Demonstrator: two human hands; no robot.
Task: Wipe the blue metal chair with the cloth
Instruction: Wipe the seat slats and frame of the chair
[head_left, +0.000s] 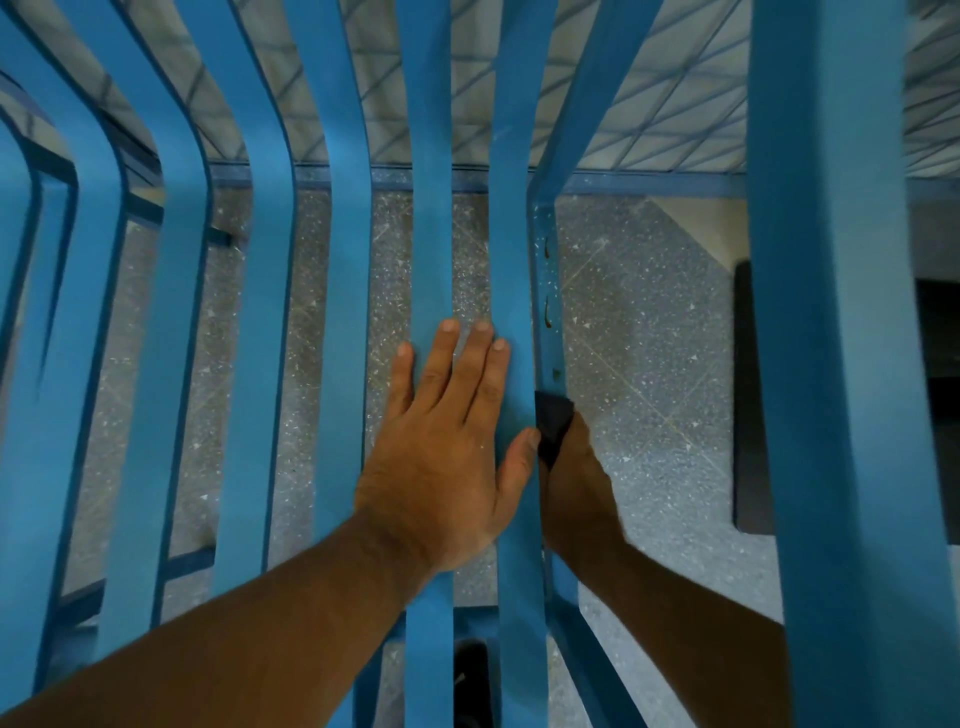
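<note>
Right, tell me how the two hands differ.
The left hand lies flat, fingers straight, on the chair slats; the right hand curls round the dark cloth. The left hand is on top of the slats; the right hand is lower, beside the side rail. Both are bare.

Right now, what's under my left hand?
Your left hand lies flat on two slats of the blue chair; speckled floor shows through the gaps. The slat parts beneath the palm are covered.

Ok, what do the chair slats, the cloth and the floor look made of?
The chair slats look like painted metal: thin flat strips bent in smooth curves, matte blue coat. The cloth is dark soft fabric, bunched in the right hand. The floor is likely terrazzo: grey with white chips.
</note>
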